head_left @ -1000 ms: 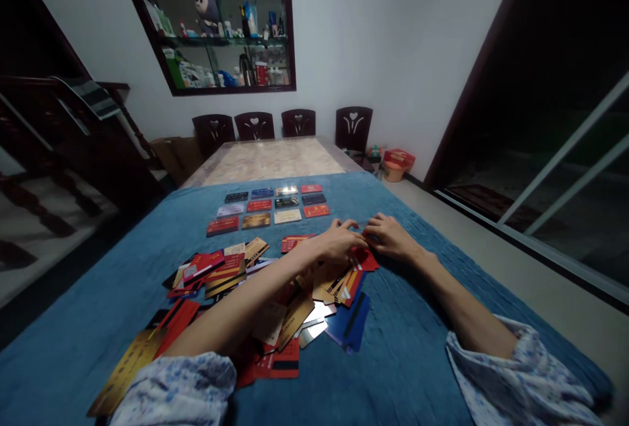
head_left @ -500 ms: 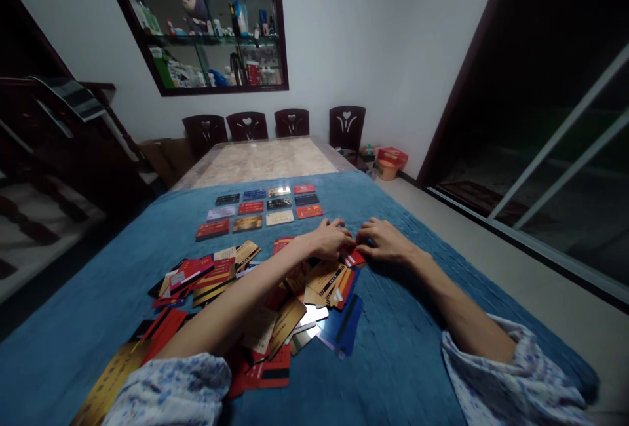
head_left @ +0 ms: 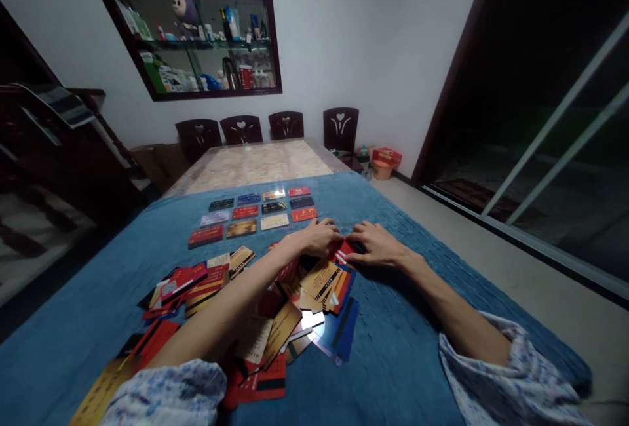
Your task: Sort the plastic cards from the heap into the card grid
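My left hand (head_left: 320,238) reaches over the loose heap with curled fingers at a red card (head_left: 343,253). Against the other end of that card, my right hand (head_left: 377,245) has its thumb and fingers bent round it. Between the hands the card lies partly hidden by fingers. Close below are a tan card (head_left: 320,280) with a dark stripe and a blue card (head_left: 339,331). My left forearm covers part of the heap of overlapping cards, among them a gold card (head_left: 282,333) and a red card with a black stripe (head_left: 263,383).
Past the heap, cards lie in neat rows, including a dark red stack (head_left: 206,236), a gold-brown card (head_left: 242,228) and a cream card (head_left: 274,221). A blue cloth (head_left: 403,354) covers the near table. Several dark chairs (head_left: 340,128) stand at the far end.
The view has shifted slightly, moving the scene a little left in the picture. My hands stay at the red card, the right fingers now nearer the left hand.
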{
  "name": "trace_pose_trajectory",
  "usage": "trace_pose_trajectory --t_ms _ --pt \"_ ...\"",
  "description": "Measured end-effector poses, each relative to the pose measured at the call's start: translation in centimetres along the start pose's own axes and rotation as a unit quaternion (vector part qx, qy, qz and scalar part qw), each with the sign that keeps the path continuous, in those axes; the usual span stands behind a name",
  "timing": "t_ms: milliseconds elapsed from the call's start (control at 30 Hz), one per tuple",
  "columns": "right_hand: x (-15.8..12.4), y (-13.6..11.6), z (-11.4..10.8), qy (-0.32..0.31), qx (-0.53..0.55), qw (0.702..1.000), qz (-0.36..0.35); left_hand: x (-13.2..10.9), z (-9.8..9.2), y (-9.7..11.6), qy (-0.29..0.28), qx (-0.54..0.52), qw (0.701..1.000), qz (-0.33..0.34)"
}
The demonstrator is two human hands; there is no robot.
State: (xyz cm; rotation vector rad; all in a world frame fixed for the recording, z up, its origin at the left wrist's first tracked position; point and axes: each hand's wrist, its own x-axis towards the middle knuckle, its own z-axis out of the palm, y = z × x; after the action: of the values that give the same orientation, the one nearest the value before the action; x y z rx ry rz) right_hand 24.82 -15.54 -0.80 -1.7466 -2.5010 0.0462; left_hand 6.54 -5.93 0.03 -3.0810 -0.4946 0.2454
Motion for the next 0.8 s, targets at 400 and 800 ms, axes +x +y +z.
trace_pose_trajectory --t_ms 400,800 --pt "0.3 -0.1 0.2 0.004 0.020 1.000 0.002 -0.3 -0.6 -0.7 0.007 -0.009 1.000 -0.005" --pt "0.2 -1.1 -0.6 0.027 -0.002 1.000 -0.005 -0.5 -1.3 -0.6 -0.017 -0.037 0.999 -0.003"
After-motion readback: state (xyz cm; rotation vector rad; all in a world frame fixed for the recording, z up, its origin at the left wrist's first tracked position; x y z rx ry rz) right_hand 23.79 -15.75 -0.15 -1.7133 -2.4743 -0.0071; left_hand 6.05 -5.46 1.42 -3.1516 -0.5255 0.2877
